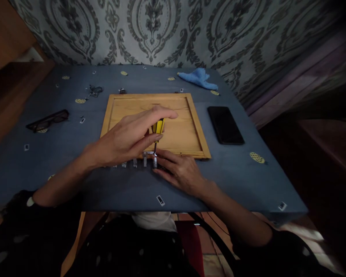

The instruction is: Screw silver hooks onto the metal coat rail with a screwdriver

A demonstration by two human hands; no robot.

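Observation:
My left hand (129, 134) is closed around the yellow and black handle of a screwdriver (158, 126). The shaft points down, with its tip at a small metal hook (155, 161) on the front edge of a framed wooden board (177, 130). From the right, my right hand (183, 171) pinches that hook against the edge with its fingertips. Several similar metal hooks (135, 163) line the same edge to the left, partly shaded by my left hand. The left part of the board is hidden under that hand.
A black phone (225, 125) lies right of the board and a blue cloth (200, 78) at the back right. Sunglasses (48, 120) rest on the left, near a small pile of metal pieces (95, 90). The blue tablecloth (233, 181) meets a patterned curtain (152, 30) behind.

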